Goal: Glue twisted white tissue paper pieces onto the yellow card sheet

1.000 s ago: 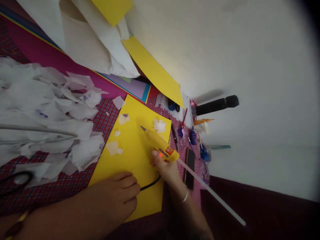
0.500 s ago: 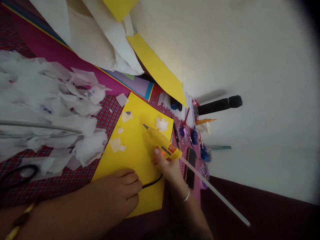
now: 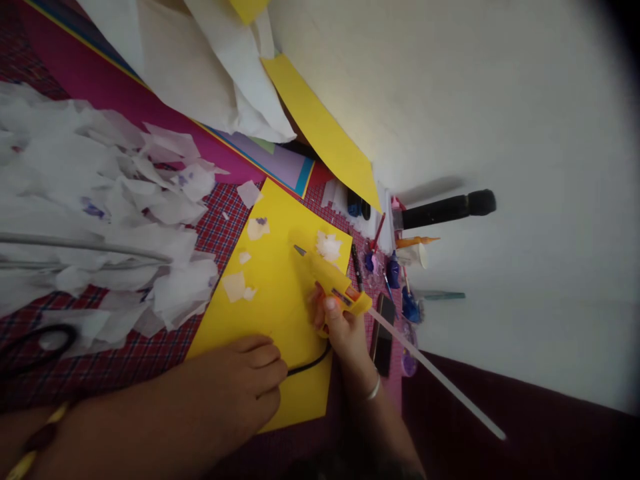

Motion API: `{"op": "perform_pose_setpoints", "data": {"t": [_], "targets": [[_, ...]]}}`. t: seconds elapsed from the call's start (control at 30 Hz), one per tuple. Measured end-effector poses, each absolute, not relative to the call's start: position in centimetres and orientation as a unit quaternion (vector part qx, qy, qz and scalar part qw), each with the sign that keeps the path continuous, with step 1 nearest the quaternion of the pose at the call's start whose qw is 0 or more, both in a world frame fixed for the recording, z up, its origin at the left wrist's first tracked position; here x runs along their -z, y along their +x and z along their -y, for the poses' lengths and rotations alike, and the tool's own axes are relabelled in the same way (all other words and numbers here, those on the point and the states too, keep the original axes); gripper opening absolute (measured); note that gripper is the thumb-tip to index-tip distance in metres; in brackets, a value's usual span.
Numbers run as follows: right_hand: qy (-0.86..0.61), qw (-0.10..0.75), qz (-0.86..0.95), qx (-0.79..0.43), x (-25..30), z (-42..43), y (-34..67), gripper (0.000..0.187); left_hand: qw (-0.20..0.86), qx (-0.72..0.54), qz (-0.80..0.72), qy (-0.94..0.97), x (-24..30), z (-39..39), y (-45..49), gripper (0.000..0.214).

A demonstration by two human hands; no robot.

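A checked cloth (image 3: pixel 227 213) spreads beneath the work, with a heap of torn white paper (image 3: pixel 115 160) at the left of the view. Beside it lies a yellow sheet (image 3: pixel 285 313), flat, its long axis running from near the wearer toward the far side. The left hand (image 3: pixel 245 380) rests palm down over the sheet's near part, fingers together and curled; whether they grip anything beneath cannot be told. The right hand (image 3: pixel 345 333) is closed around the handle of a yellow glue gun (image 3: pixel 330 277), above the right half of the sheet. The gun's long axis is diagonal: its front points to the upper left, away from the wearer, while a pale glue stick (image 3: pixel 440 377) extends from its rear to the lower right. A black cord (image 3: pixel 313 363) runs from below the grip to the left fingertips. A jagged white piece (image 3: pixel 329 246) lies just right of the nozzle (image 3: pixel 300 251); small pale scraps (image 3: pixel 234 287) line the sheet's left side, the lowest nearer the left hand. Contact between nozzle and sheet cannot be judged.
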State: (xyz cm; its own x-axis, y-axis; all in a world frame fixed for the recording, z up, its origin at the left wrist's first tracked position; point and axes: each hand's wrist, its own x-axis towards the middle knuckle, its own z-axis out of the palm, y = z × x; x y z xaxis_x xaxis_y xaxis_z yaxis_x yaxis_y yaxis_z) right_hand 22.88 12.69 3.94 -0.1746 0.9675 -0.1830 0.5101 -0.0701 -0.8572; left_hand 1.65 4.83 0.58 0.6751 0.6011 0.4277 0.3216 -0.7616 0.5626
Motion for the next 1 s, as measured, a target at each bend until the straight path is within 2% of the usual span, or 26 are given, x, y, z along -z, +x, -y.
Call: {"op": "perform_pose_setpoints", "data": {"t": [0.3,0.43,0.57,0.8,1.0], "targets": [[-0.609,0.258,0.635,-0.399,-3.2,-12.2,23.3,0.043,0.214,-0.332,-0.263,0.880,-0.2,-4.7,1.8,0.010],[-0.613,0.271,0.635,-0.384,-2.8,-12.0,23.3,0.048,0.223,-0.322,-0.256,0.884,-0.1,-4.7,1.8,0.005],[-0.594,0.285,0.638,-0.398,-3.2,-12.2,22.9,0.045,0.229,-0.310,-0.250,0.888,-0.4,-5.0,1.7,0.008],[-0.587,0.252,0.642,-0.424,-4.6,-12.5,22.3,0.037,0.217,-0.325,-0.261,0.883,-0.5,-5.0,1.8,0.015],[-0.607,0.249,0.651,-0.382,-4.1,-12.2,23.1,0.037,0.219,-0.333,-0.263,0.879,-0.3,-4.6,1.9,0.011]]}}
